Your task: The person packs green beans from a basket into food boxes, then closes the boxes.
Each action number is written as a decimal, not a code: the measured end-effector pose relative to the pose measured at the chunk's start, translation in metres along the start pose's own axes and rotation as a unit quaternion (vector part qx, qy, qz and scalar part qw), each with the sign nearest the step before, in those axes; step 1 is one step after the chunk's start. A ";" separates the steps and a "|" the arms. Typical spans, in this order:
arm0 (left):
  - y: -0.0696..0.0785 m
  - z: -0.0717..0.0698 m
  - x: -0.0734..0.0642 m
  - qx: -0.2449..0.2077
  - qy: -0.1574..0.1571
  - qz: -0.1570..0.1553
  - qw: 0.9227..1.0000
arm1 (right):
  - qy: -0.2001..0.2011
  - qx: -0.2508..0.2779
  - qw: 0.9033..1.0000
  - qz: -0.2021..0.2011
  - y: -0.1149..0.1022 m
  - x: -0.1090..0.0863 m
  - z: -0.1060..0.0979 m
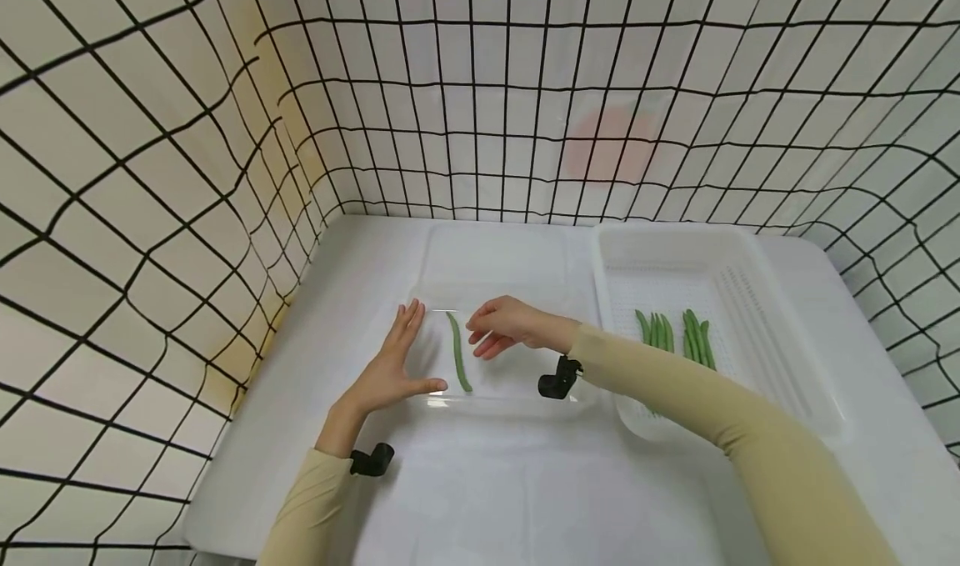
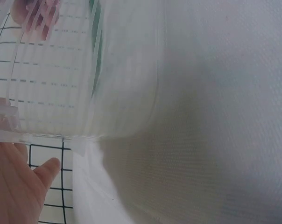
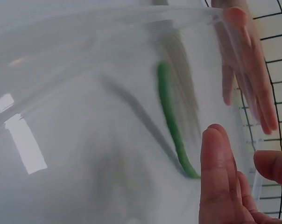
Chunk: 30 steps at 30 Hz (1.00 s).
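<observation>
A single green bean point(image 1: 458, 351) lies lengthwise in a clear plastic container point(image 1: 517, 383), near its left end. My left hand point(image 1: 382, 376) rests at the container's left end, fingers straight and thumb spread along the near side. Over the container, just right of the bean, hovers my right hand point(image 1: 512, 323); its thumb and fingers stand apart with nothing between them. The right wrist view shows the bean point(image 3: 170, 116) beside the right fingertips, with a gap at the thumb. Through the container wall, the left wrist view catches part of the bean point(image 2: 96, 46).
To the right stands a white perforated basket point(image 1: 787, 358) with two groups of green beans point(image 1: 697, 338), partly behind my right sleeve. A clear flat panel point(image 1: 495, 257), perhaps a lid, lies behind the container. Black wire mesh point(image 1: 510, 132) borders the white table point(image 1: 480, 483).
</observation>
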<state>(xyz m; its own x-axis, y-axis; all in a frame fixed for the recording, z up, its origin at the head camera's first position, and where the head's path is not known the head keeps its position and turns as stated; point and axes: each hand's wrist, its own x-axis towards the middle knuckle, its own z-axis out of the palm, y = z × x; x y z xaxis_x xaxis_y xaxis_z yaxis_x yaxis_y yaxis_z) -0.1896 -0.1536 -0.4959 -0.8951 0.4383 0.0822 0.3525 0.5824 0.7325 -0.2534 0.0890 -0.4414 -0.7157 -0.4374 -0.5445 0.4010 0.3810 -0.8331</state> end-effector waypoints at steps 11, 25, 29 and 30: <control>0.003 0.003 0.002 -0.011 -0.005 0.004 1.000 | 0.024 -0.001 0.999 -0.023 0.014 -0.068 -0.095; 0.004 0.003 -0.003 -0.014 0.001 0.012 1.000 | 0.130 0.003 0.991 0.042 0.099 -0.154 -0.218; 0.004 0.004 -0.001 -0.014 -0.004 0.015 1.000 | 0.134 -0.034 0.986 0.095 0.131 -0.166 -0.237; 0.004 0.004 0.000 -0.014 -0.004 0.016 1.000 | 0.136 -0.041 0.984 0.103 0.136 -0.169 -0.240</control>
<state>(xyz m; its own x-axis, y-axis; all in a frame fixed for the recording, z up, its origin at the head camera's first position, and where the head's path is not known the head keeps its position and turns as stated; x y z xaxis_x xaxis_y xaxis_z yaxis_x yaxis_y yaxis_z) -0.1868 -0.1482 -0.4958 -0.8812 0.4620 0.0999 0.3727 0.5493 0.7479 -0.2154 0.4103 -0.4398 -0.7546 -0.1136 -0.6463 0.5151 0.5077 -0.6906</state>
